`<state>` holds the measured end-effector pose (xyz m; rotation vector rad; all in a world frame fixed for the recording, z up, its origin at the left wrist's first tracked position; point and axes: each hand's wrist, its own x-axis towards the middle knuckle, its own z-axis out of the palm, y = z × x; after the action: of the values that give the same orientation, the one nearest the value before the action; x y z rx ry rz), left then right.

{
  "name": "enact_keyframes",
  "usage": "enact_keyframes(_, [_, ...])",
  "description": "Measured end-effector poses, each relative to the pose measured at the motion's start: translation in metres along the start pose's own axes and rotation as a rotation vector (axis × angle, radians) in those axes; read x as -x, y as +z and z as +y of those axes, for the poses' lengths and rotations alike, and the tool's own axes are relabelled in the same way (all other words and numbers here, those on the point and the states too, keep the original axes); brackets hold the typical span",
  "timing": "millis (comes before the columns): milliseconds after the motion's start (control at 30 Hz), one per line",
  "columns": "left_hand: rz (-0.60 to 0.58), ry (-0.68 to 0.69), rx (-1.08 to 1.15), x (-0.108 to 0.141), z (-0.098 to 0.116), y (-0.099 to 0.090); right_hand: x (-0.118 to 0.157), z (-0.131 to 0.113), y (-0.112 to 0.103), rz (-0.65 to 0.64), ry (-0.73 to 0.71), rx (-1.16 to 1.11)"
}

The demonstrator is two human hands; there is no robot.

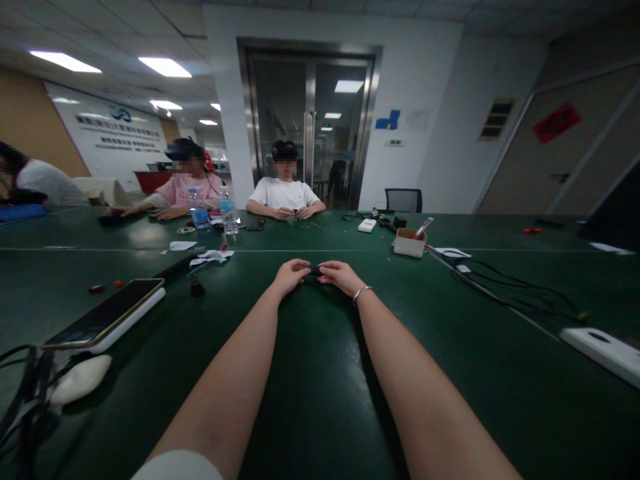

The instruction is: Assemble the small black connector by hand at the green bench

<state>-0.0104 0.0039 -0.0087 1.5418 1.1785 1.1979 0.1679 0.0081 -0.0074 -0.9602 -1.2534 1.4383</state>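
We see both hands close together over the middle of the green, smooth-topped desk [315, 400], with one small, dark, short object [315, 271] between them. The left hand [291, 276] pinches its left end with the fingertips, and the right hand [342, 276] pinches its right end. The object is small and in dim light, so we cannot tell its exact form or material, nor if it is one part or two joined parts.

As far as we can judge, the work is in its middle: the object is already taken up and held at both ends, but it is not yet put down, and we see no clear finished result. Apart from the hands, to their left, a small, black, upright piece [197, 287] stands on the desk, untouched.
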Motion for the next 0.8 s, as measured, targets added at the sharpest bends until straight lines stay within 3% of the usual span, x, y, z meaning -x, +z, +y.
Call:
enact_keyframes(200, [0.013,-0.120,0.166,-0.004,-0.001,0.002,0.000,0.000,-0.001,0.000,-0.003,-0.002])
enact_keyframes(333, [0.026,-0.171,0.154,-0.006,-0.001,0.004,0.001,-0.001,-0.001,0.005,-0.001,0.004])
enact_keyframes(800, [-0.069,0.026,0.192,-0.004,-0.007,-0.006,-0.002,0.002,-0.001,-0.011,-0.005,0.015])
